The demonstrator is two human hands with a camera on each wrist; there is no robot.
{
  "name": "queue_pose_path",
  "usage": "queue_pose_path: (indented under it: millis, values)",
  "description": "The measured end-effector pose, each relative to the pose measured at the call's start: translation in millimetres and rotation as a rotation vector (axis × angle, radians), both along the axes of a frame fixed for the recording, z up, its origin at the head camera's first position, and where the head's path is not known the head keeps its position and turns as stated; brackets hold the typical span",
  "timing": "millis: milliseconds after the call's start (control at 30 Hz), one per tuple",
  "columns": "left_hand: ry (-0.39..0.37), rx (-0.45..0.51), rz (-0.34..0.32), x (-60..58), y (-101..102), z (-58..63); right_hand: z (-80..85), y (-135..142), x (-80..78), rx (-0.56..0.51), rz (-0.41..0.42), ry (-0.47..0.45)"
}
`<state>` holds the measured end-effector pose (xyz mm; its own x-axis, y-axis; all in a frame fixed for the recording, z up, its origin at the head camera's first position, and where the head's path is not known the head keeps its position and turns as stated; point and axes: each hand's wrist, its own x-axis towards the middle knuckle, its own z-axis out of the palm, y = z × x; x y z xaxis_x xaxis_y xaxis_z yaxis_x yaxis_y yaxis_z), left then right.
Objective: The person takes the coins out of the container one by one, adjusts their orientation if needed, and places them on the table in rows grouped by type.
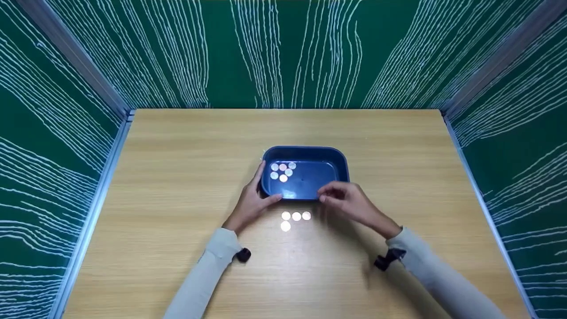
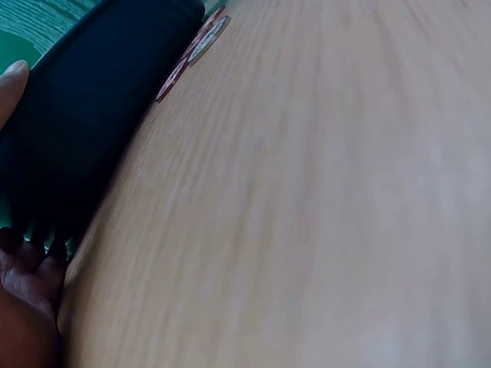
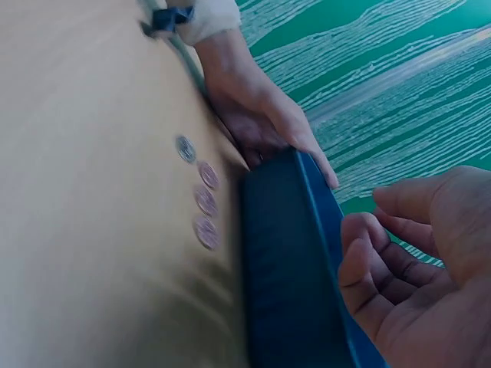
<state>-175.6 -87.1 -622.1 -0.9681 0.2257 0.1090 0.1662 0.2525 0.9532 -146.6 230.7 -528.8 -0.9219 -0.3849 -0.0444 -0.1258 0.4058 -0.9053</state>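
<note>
A dark blue plastic tray (image 1: 314,175) with rounded corners sits on the table, several coin-like discs (image 1: 283,178) lying toward its left end. My left hand (image 1: 253,201) holds the tray's left end, thumb at the near rim and fingers along the side. Over the near right rim is my right hand (image 1: 347,199), its fingers loosely bent and thumb and forefinger slightly apart. Nothing shows between those fingers (image 3: 355,261) in the right wrist view. In front of the tray, several more discs (image 1: 296,216) lie on the wood, three in a row and another nearer me.
The light wooden table (image 1: 177,177) is bordered by metal rails (image 1: 99,195) at both sides. Green panels with white wavy lines (image 1: 257,53) stand at the back and sides. A small black device is on each wrist (image 1: 243,254).
</note>
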Motion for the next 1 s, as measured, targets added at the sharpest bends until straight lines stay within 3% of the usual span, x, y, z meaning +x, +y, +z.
queue_pose_path:
  millis: [200,333,700,1000]
  values:
    - [0.000,-0.014,0.002,-1.0,0.3,0.0,7.7,0.5,-25.1,-0.002,0.037,-0.079]
    - [-0.008,-0.016,0.000,-0.8,0.3,0.3,10.3,-3.4,-39.4,0.002,0.089,-0.085]
    - [-0.008,-0.010,0.005,0.1,0.1,0.2,6.4,-22.0,-78.2,0.115,0.193,-0.047]
    - [-0.005,-0.003,-0.007,-1.2,0.5,-0.2,-2.4,-28.9,-111.5,0.258,0.312,0.045]
